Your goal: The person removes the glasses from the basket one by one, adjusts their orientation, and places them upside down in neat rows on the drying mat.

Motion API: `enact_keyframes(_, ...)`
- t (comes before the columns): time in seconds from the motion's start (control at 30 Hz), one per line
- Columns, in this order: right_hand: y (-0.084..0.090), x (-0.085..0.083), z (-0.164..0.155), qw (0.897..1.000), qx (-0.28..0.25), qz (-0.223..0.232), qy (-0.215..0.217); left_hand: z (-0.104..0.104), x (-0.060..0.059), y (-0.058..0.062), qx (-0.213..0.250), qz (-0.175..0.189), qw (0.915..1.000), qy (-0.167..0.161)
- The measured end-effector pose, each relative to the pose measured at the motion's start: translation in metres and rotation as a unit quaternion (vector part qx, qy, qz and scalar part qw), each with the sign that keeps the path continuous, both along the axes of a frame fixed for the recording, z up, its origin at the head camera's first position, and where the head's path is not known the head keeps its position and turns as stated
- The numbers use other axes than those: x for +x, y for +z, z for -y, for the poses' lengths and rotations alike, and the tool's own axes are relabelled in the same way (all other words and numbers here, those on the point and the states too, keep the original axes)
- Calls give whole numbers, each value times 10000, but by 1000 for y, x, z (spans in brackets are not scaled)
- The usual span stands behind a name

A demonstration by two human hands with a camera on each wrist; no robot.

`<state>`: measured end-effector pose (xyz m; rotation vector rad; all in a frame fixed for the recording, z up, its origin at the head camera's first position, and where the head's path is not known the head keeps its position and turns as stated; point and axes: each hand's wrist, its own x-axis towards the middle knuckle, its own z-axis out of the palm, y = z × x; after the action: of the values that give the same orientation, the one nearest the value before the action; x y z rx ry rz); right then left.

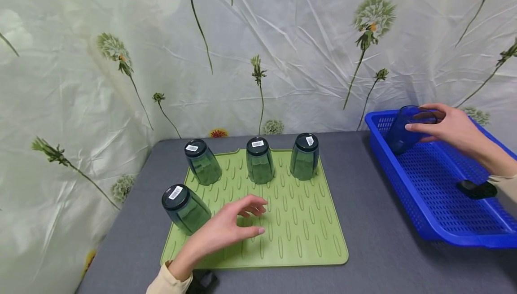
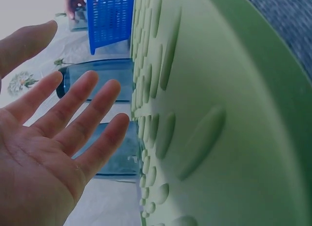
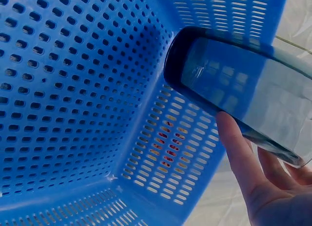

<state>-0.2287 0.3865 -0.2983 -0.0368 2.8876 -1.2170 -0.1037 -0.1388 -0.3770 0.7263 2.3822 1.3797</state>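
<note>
At the basket's far left corner my right hand [image 1: 456, 125] grips a clear bluish drinking glass [image 1: 400, 134] near its open end, thumb on one side and fingers on the other. The glass tilts, with its dark thick base [image 3: 174, 60] down inside the basket in the right wrist view. Over the green ridged mat [image 1: 299, 244], my left hand [image 1: 228, 229] hovers with relaxed fingers and holds nothing. Closest to it is an upside-down glass [image 1: 191, 215] at the mat's left edge. Several matching glasses stand upside down there, including the back middle glass [image 1: 260, 166] and back right glass [image 1: 304, 161].
The blue perforated plastic basket [image 1: 404, 199] stands on the right of the grey tabletop [image 1: 359, 222]. Behind the table hangs a pale curtain [image 1: 299, 69] with a dandelion print. White barcode stickers mark the upturned glass bases.
</note>
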Motion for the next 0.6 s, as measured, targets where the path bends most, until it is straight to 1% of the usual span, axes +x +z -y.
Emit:
enact_keyframes(0.2,1,8,-4,9991,-213,-269,-266,3,0,1,-40,-19,9999,135)
enact_keyframes(0.27,2,11,-6,9977,-402,-400,-380,3,0,1,-24,-3,9998,190)
enact_keyframes(0.37,5,16,-9,9926,-844,-665,-562,4,0,2,18,9,9997,252)
enact_keyframes(0.43,7,20,-10,9897,-1001,-804,-632,4,0,2,37,-14,9996,266)
enact_keyframes(0.5,9,24,-10,9879,-1076,-879,-692,5,0,2,61,-38,9997,244)
enact_keyframes(0.6,12,29,-10,9879,-991,-911,-776,6,0,2,67,-64,9997,211)
